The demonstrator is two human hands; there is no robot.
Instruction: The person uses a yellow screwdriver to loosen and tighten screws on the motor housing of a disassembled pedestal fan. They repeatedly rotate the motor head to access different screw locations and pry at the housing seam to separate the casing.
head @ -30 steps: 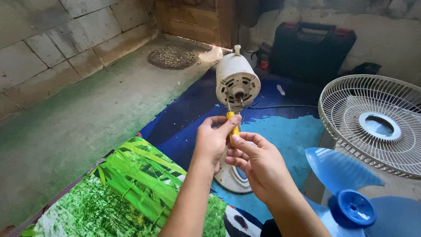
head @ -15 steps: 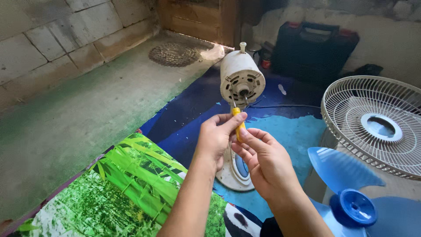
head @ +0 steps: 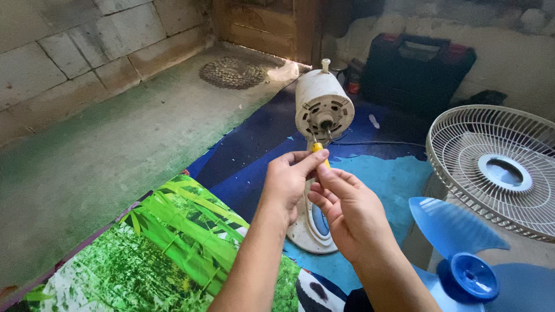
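Both hands raised together in front of a white fan motor housing, round, drum-shaped, scuffed plastic, open face with vents and a bare shaft toward the camera. Housing stands on its neck above an oval white base with a blue panel, mostly hidden behind the hands.

Left hand: thumb and forefinger pinched on the yellow handle of a small screwdriver, other fingers curled in. Right hand: fingers pressed together, thumb and fingertips closed on the same handle lower down. Handle mostly covered; thin metal shank rises from it to just under the motor face. Whether the tip touches is unclear.

Around: white wire fan guard lying flat at right, ribbed, round. Blue translucent fan blade below it, near the right forearm. Dark tool case against the far wall. Printed mat, glossy, green leaf pattern and blue. Rough concrete floor, block wall behind.
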